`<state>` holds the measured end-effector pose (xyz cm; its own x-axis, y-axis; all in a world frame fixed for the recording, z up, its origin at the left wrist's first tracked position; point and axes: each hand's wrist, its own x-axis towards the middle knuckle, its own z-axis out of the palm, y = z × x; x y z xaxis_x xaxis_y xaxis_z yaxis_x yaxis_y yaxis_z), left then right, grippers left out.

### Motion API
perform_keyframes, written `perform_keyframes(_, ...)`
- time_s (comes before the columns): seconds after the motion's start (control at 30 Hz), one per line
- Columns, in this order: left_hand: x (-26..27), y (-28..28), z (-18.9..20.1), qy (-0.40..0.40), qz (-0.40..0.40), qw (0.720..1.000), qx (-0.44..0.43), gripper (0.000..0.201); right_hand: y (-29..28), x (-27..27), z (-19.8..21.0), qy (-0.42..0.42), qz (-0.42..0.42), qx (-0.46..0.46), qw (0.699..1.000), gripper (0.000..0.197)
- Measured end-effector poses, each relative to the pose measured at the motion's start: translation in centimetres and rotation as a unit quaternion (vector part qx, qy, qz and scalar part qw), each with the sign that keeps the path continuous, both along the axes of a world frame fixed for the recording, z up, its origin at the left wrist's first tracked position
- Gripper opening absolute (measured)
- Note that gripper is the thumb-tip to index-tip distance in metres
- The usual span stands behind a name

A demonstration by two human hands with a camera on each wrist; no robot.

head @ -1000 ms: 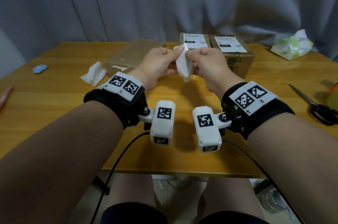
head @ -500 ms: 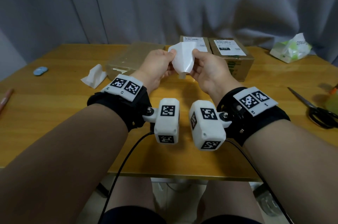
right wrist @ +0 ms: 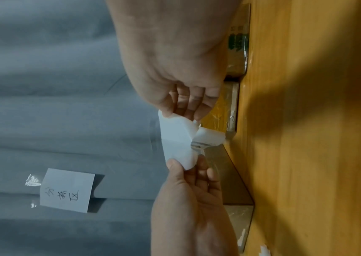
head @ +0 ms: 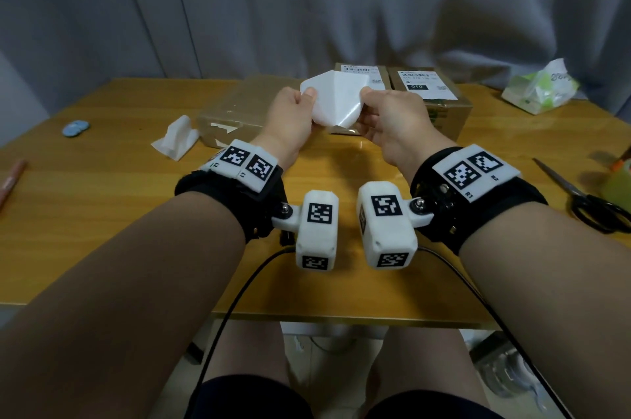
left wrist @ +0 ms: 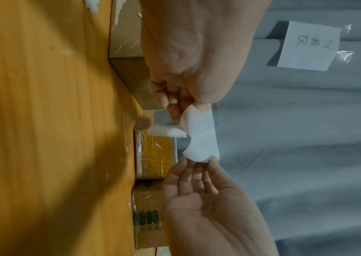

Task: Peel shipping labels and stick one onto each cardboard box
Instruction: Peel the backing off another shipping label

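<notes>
Both hands hold a white label sheet [head: 336, 100] in the air above the table, in front of the boxes. My left hand [head: 307, 95] pinches its left edge between thumb and fingers. My right hand [head: 367, 98] pinches the right edge. In the left wrist view the label sheet [left wrist: 203, 135] spans between the two pinches, and one layer curls away below it. Three cardboard boxes stand behind. The left box [head: 235, 107] has a bare top. The middle box [head: 374, 75] and the right box [head: 426, 87] each carry a printed label.
A crumpled white backing paper [head: 177, 138] lies left of the boxes, with blue discs [head: 75, 127] farther left. Scissors [head: 580, 196] and a green object [head: 619, 179] sit at the right edge. A tissue pack [head: 539, 87] is at the back right. A grey curtain hangs behind.
The hands have drawn apart and risen slightly. The sheet, a narrow hanging strip a second ago, is now spread wide between them.
</notes>
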<state>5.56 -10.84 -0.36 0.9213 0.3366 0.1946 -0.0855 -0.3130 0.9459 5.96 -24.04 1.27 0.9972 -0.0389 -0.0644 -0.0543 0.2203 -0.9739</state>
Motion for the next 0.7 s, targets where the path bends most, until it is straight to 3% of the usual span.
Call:
perform_keyframes(0.07, -0.1, -0.1, -0.1, -0.035, 0.025, 0.998, 0.044, 0.021, 0.0, -0.3, 0.0, 0.007, 0.044, 0.028, 0.999, 0.007)
perform_keyframes(0.27, -0.4, -0.3, -0.7, -0.097, 0.030, 0.990, 0.093, 0.019, -0.7, -0.8, -0.1, 0.040, 0.186, 0.053, 0.980, 0.053)
perform_keyframes(0.3, -0.5, -0.4, -0.7, -0.099, 0.030, 0.990, 0.095, 0.019, -0.8, -0.9, -0.1, 0.032, 0.185, 0.041, 0.981, 0.050)
perform_keyframes(0.43, -0.2, -0.3, -0.4, -0.097, 0.035, 0.988, 0.114, 0.018, -0.8, -1.0, -0.7, -0.014, 0.127, -0.016, 0.992, 0.006)
perform_keyframes(0.7, 0.1, 1.2, 0.0, -0.064, -0.001, 0.989, 0.134, 0.025, -1.9, -0.5, -0.5, -0.033, 0.135, -0.094, 0.986, 0.008)
